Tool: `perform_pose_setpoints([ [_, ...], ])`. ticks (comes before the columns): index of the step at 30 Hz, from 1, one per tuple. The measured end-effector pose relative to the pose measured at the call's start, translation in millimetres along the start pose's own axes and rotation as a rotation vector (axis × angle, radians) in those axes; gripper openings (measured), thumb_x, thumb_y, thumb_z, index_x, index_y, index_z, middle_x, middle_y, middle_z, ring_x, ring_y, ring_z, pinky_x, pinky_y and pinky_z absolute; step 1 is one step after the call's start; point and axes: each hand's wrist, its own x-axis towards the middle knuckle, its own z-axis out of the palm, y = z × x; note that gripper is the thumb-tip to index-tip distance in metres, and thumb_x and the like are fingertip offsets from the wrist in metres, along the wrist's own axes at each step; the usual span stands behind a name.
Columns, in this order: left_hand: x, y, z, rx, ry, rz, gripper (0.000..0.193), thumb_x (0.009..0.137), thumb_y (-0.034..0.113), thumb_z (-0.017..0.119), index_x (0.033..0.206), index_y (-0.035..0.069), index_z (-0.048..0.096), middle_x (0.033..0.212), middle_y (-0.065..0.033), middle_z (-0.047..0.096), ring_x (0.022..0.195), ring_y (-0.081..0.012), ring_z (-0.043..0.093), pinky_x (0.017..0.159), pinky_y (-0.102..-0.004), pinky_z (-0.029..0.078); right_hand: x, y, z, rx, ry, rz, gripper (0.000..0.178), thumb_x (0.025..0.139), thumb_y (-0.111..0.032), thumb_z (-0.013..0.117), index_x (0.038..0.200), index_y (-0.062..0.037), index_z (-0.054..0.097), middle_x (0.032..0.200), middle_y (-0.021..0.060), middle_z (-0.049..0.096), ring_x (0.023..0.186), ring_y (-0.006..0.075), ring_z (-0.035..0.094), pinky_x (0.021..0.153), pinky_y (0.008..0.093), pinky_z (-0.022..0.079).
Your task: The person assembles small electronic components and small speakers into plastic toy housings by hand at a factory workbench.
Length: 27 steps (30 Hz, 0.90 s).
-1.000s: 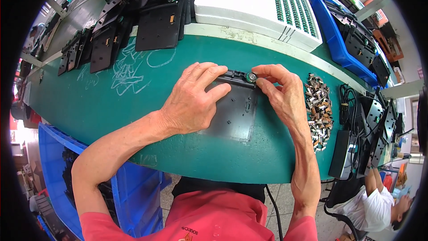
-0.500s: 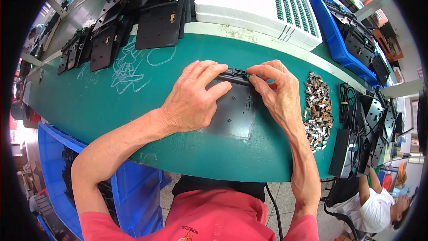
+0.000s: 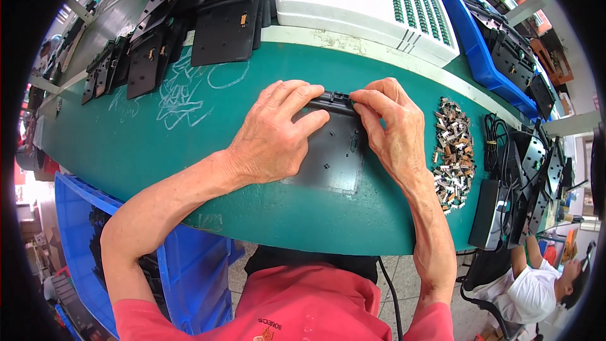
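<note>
A black plastic panel lies flat before me, with a raised ridge along its far edge. My left hand is closed on the left end of that ridge, thumb on the near side and fingers beyond. At the ridge's right end, the bent fingertips of my right hand pinch together. They press on the panel's corner with a small green part mostly hidden between them.
Right of my hand lies a pile of small connectors on the green table. Farther off are a white foam block holding rows of green parts, stacked black panels and a blue bin. Another blue bin stands low left.
Both hands keep their grip on the panel. My right fingertips have shifted slightly and now cover more of the green part. The whole view has tilted a little.
</note>
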Motion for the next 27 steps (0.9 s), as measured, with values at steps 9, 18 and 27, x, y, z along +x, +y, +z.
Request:
perform_pose_setpoints([
  [9,-0.8,0.5,-0.2,0.001,-0.002,0.0,0.038,0.067,-0.006,0.06,0.105,0.0,0.065,0.127,-0.0204,0.056,0.119,-0.0392,0.053,0.102,-0.0492,0.043,-2.1,0.6,1.9,0.069,0.006,0.083,0.015,0.08,-0.001,0.069,0.095,-0.0014,0.068,0.091,0.0144,0.064,0.083,0.0337,0.064,0.071,0.0409,0.051],
  [18,-0.3,-0.2,0.0,0.004,0.004,0.003,0.038,0.068,-0.006,0.06,0.104,0.0,0.064,0.126,-0.0202,0.055,0.119,-0.0393,0.053,0.101,-0.0491,0.043,-1.0,-3.4,1.1,0.026,0.006,0.082,0.014,0.08,-0.001,0.069,0.094,-0.0007,0.069,0.09,0.0149,0.064,0.081,0.0333,0.064,0.071,0.0407,0.051],
  [27,0.4,-0.4,0.9,0.003,0.007,0.011,0.038,0.067,-0.006,0.06,0.104,0.0,0.064,0.127,-0.02,0.055,0.118,-0.0395,0.053,0.101,-0.0491,0.044,3.7,-0.5,-7.3,0.226,-0.063,0.267,0.015,0.082,-0.002,0.069,0.096,0.0,0.073,0.089,0.0123,0.066,0.076,0.0231,0.065,0.067,0.0339,0.05],
])
